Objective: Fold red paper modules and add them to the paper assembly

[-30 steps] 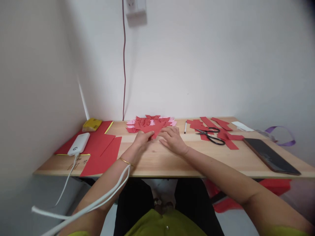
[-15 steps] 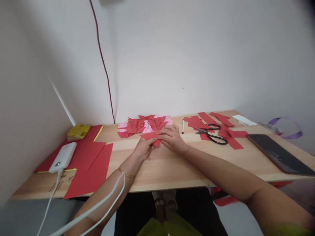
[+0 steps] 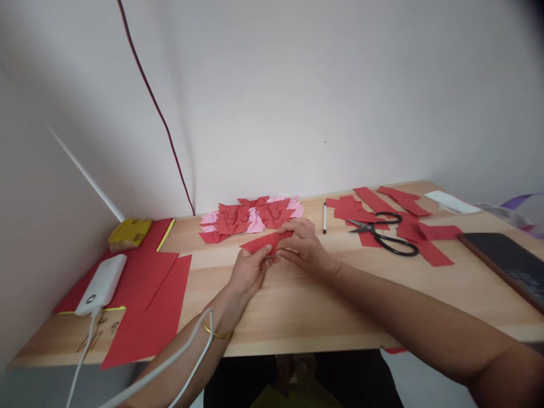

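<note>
Turned since half a second ago from point-down to a slanting band, the red paper (image 3: pixel 260 243) sits above the middle of the tabletop (image 3: pixel 306 309), with barely legible handwriting (image 3: pixel 101 321) by the left front corner, unreadable lettering on a yellow packet (image 3: pixel 130 234), the left hand (image 3: pixel 247 270) pinching the paper, and the right hand (image 3: pixel 306 249) curled on its right end.

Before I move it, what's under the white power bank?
Red paper shows along both sides of the white power bank, apparently continuing underneath. Whatever lies directly beneath is covered from view.
</note>
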The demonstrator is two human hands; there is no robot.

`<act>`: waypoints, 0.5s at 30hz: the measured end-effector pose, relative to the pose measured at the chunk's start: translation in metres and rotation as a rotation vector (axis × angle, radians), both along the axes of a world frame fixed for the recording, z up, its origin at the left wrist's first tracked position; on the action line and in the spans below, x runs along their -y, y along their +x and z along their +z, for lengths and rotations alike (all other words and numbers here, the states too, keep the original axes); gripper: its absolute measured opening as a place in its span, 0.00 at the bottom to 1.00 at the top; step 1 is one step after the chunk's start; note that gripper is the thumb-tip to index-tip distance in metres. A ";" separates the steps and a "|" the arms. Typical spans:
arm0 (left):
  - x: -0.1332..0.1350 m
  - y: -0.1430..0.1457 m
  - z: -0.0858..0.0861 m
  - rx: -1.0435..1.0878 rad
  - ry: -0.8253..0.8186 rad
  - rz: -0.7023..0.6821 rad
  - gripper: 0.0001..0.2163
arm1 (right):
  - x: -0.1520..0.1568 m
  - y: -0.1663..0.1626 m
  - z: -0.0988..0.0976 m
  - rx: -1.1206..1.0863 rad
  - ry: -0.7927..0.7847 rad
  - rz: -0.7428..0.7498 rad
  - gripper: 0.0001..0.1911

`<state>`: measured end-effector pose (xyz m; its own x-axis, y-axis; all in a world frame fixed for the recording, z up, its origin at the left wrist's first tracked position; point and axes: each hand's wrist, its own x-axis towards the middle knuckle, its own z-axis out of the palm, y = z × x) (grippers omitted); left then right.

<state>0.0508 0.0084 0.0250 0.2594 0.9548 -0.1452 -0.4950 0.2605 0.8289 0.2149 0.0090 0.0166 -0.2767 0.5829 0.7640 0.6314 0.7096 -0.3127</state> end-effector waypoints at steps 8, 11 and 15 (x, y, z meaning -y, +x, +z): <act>0.008 0.008 0.003 0.048 0.151 0.050 0.06 | 0.004 -0.008 0.001 -0.122 -0.067 -0.025 0.08; 0.008 0.010 0.002 0.049 0.204 0.070 0.06 | 0.007 -0.010 0.003 -0.147 -0.095 -0.025 0.07; 0.009 0.010 -0.002 0.024 0.245 0.084 0.08 | 0.009 -0.012 0.006 -0.172 -0.110 -0.020 0.07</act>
<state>0.0612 -0.0002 0.0235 0.1783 0.9791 0.0982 -0.5270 0.0107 0.8498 0.2031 -0.0005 0.0227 -0.1349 0.6694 0.7305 0.5754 0.6532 -0.4923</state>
